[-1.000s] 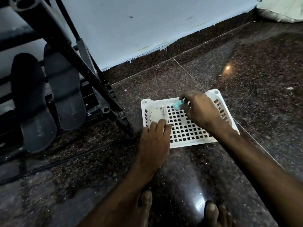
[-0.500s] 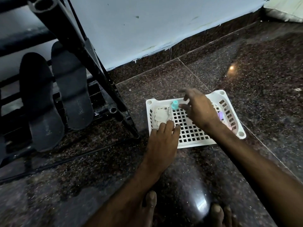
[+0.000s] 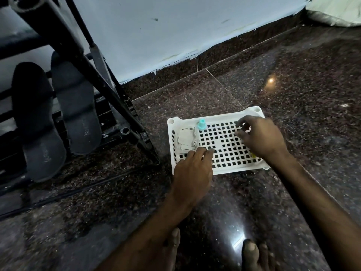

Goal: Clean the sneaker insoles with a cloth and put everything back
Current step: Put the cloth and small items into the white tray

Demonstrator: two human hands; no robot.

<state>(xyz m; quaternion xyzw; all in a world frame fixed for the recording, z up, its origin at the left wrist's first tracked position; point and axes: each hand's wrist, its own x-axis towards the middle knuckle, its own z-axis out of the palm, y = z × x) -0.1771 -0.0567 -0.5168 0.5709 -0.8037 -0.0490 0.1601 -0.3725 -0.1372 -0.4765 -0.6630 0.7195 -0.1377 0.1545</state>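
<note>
A white perforated basket [image 3: 224, 171] lies on the dark granite floor. A folded whitish cloth [image 3: 186, 140] sits in its left end, and a small teal-capped bottle [image 3: 201, 125] stands beside the cloth by the far rim. My left hand [image 3: 192, 169] rests with straight fingers on the basket's near left edge. My right hand [image 3: 259, 136] hovers over the basket's right side with fingers loosely curled, holding nothing that I can see. Two dark insoles [image 3: 37, 122] lean upright against the black shoe rack at the left.
The black metal shoe rack [image 3: 82, 61] slants across the left, its foot near the basket's left corner. A white wall with a dark skirting runs behind. A pale bundle [image 3: 336, 10] lies at the top right. My bare toes [image 3: 252, 253] show at the bottom edge.
My right hand let go of the teal-capped bottle, which now stands by the basket's far rim, and moved to the right over the basket. My left hand stayed on the near edge.
</note>
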